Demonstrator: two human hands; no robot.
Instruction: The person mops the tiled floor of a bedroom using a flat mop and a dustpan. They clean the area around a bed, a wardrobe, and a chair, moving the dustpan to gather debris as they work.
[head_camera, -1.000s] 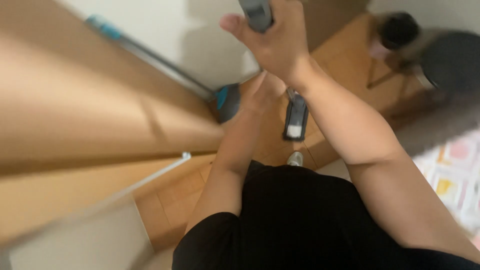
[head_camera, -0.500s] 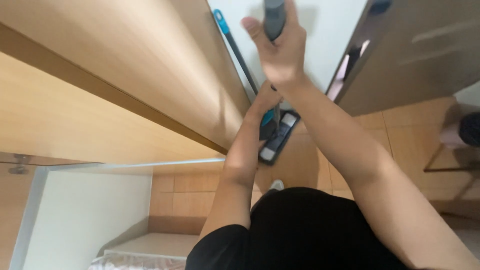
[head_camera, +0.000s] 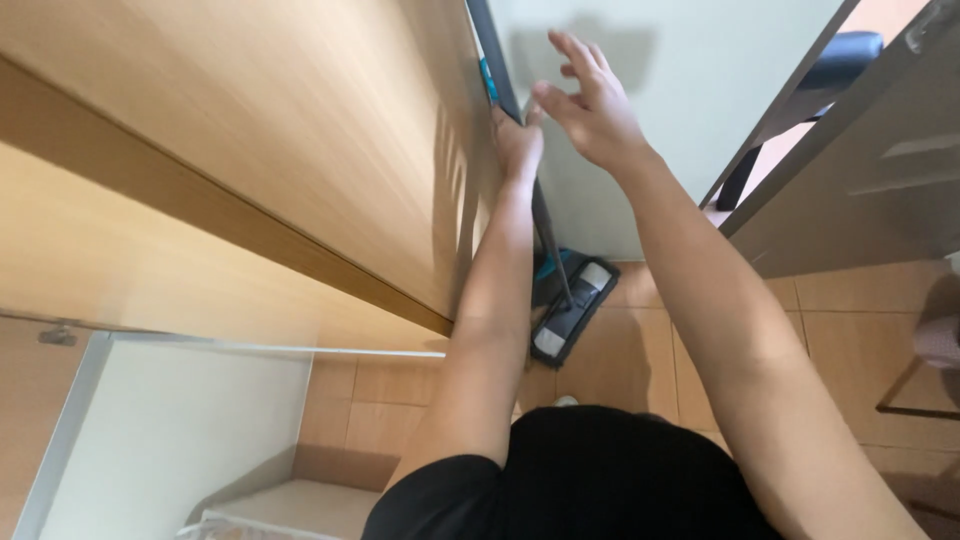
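Holding mop pole (head_camera: 545, 225) against wooden cabinet (head_camera: 300, 150), left hand (head_camera: 517, 143) gripped it; right hand (head_camera: 592, 105) hung open, off. Pole could slide sideways and topple if that grip loosened.

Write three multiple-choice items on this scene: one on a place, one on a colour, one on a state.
1. Where is the mop head?
A. on the tiled floor by the wall
B. on a shelf
C. in a bucket

2. What colour is the person's shirt?
A. white
B. black
C. red

3. How is the right hand?
A. clenched on the pole
B. open, fingers spread
C. out of view

Answers: 1 A, it lies flat on the tiles; 2 B, dark cloth fills the bottom; 3 B, it is off the pole, which the left hand holds.
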